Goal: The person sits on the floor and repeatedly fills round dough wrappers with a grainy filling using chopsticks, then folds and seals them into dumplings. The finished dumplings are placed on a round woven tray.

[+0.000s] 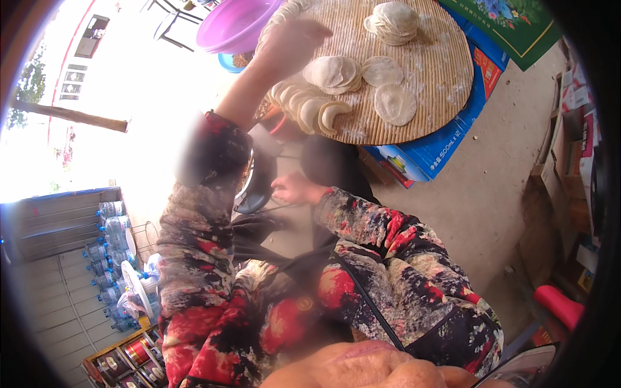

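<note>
My left hand (296,46), blurred by motion, reaches over the far left edge of a round reed tray (427,77). Its fingers are too smeared to read, and whether anything is in them is hidden. A curved row of crescent-shaped dumplings (304,107) lines the tray's left edge, below that hand. Round dough wrappers lie on the tray: a stack (392,23) at the back, another stack (333,74) beside the dumplings, and loose wrappers (395,104). Lower down, my right hand (299,189) has its fingers curled together, beside a dark pan (259,184) partly covered by my left sleeve.
A blue carton (440,152) sits beneath the tray, with a green floral package (511,26) at far right. A purple basin (234,24) and a chair (173,24) stand at far left. Several clear bottles (113,258) line the left; cartons (572,155) stand at right.
</note>
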### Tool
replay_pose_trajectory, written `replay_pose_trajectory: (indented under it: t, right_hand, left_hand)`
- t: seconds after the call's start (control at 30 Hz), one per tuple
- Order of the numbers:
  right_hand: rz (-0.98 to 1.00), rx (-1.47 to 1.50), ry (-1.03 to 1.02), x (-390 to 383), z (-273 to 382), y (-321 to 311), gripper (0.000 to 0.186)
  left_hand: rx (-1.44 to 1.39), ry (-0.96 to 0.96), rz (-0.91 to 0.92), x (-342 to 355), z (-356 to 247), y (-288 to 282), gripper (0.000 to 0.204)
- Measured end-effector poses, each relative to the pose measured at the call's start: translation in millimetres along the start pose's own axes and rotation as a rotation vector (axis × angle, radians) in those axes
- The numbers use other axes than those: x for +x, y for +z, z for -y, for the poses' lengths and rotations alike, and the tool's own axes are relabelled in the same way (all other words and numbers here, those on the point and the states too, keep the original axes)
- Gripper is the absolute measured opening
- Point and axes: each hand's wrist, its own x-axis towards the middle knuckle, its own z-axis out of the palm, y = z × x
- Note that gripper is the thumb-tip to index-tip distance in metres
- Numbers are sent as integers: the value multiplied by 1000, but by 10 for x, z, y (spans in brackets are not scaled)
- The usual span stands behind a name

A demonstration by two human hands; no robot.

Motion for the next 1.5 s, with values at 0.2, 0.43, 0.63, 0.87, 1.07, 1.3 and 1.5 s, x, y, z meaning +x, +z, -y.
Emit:
replay_pose_trajectory:
  t: [0.2, 0.43, 0.63, 0.87, 1.07, 1.3, 1.5]
  right_hand:
    - [-4, -3, -3, 5, -55, 11, 41]
    - [26, 18, 29, 2, 19, 10, 41]
    - [20, 43, 62, -4, 25, 9, 41]
    - [4, 2, -33, 16, -34, 64, 40]
    - [19, 18, 18, 2, 13, 9, 41]
    - [4, -3, -2, 5, -29, 20, 41]
    - [-5, -38, -40, 25, -77, 57, 42]
  left_hand:
    - [-61, -40, 287, -79, 20, -9, 38]
    - [-121, -42, 350, -57, 66, -111, 35]
    - [-161, -76, 331, -52, 76, -123, 24]
    - [-121, -58, 320, -58, 171, -138, 20]
    - [22, 107, 118, 4, -18, -93, 32]
    - [5, 63, 245, -44, 135, -129, 21]
    - [-68, -18, 248, -67, 98, -121, 36]
